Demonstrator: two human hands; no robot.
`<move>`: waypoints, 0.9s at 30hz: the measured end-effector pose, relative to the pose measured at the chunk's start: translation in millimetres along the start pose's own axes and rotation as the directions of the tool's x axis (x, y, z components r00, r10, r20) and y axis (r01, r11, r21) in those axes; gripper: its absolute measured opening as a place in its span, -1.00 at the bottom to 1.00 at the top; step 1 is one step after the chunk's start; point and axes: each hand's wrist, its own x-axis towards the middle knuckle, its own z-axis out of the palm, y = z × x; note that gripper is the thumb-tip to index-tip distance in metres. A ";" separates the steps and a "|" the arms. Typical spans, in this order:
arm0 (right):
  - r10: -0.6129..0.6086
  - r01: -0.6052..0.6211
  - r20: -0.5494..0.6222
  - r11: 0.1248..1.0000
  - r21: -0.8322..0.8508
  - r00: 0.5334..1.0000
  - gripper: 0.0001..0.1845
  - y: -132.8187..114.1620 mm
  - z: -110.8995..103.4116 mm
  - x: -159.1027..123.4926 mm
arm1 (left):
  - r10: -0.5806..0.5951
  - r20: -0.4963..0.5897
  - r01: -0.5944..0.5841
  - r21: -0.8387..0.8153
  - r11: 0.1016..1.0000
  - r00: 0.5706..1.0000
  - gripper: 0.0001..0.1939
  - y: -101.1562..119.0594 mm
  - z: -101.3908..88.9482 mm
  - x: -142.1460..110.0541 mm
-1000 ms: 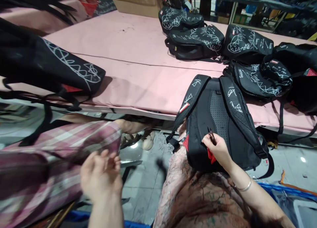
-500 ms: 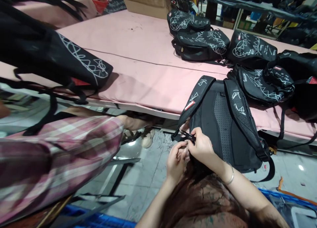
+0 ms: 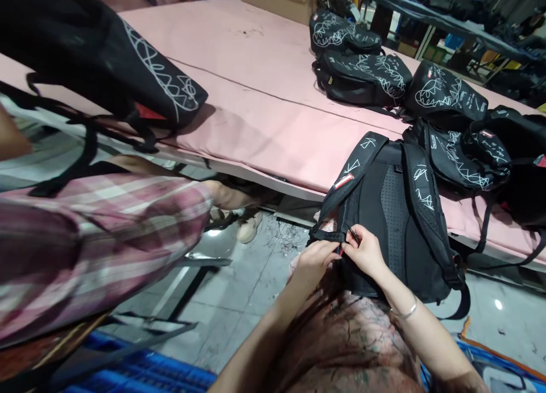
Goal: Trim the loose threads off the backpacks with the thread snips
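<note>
A black backpack (image 3: 394,211) leans against the table edge with its back panel and padded shoulder straps facing me. At its lower left side, my left hand (image 3: 318,260) is closed on a black webbing strap (image 3: 327,235). Beside it, my right hand (image 3: 364,252) is closed around small dark thread snips (image 3: 354,234), of which only a thin part shows. The fingertips of both hands nearly meet at the strap's lower end. A bit of red shows between them, and the exact pinch is partly hidden.
A long pink-covered table (image 3: 264,103) runs across. Several black backpacks with white scribbles (image 3: 362,77) lie at its right. Another black bag (image 3: 162,80) is at left, near a person in plaid shorts (image 3: 140,228). A cardboard box (image 3: 277,0) stands at the back.
My left hand has turned flatter and now grips the strap, which is drawn out straighter. The snips have swung from pointing left to lying upright in my right hand. The view has shifted slightly.
</note>
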 end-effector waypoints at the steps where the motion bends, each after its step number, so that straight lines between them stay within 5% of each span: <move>1: 0.002 -0.002 0.002 0.999 0.032 1.000 -0.91 0.7 0.1 -0.1 | -0.007 -0.010 0.007 0.014 1.000 1.000 -0.88 -1.5 1.8 -1.1; 5: 0.005 -0.006 0.024 1.000 0.026 1.000 -0.88 -3.1 -1.4 -0.7 | -0.065 -0.072 0.070 0.062 0.996 0.995 -0.89 -2.1 9.3 -4.0; 9: -0.022 0.032 0.052 0.977 -0.210 0.998 -0.91 -12.0 -3.3 -4.6 | -0.078 -0.070 0.084 0.078 0.993 0.994 -0.91 6.0 8.3 -3.9; 12: -0.078 0.108 0.089 0.908 -0.405 0.993 -0.96 -20.5 -6.6 -10.2 | -0.068 -0.047 0.071 0.075 0.995 0.997 -0.90 10.7 2.7 -3.2; 16: -0.136 0.201 0.154 0.790 -0.579 0.979 -0.77 -37.0 -16.2 -21.7 | -0.060 -0.022 0.061 0.050 0.997 0.998 -0.84 9.7 -3.0 -2.7; 24: -0.062 0.466 0.468 0.263 -0.845 0.882 -0.76 -79.2 -19.1 -31.8 | -0.166 -0.093 0.161 -0.062 0.985 0.982 -0.86 8.9 3.1 -7.7; 27: -0.009 0.506 0.509 0.137 -0.852 0.861 -0.76 -89.3 -12.9 -27.1 | -0.263 -0.133 0.243 -0.149 0.958 0.955 -0.89 11.8 8.9 -9.7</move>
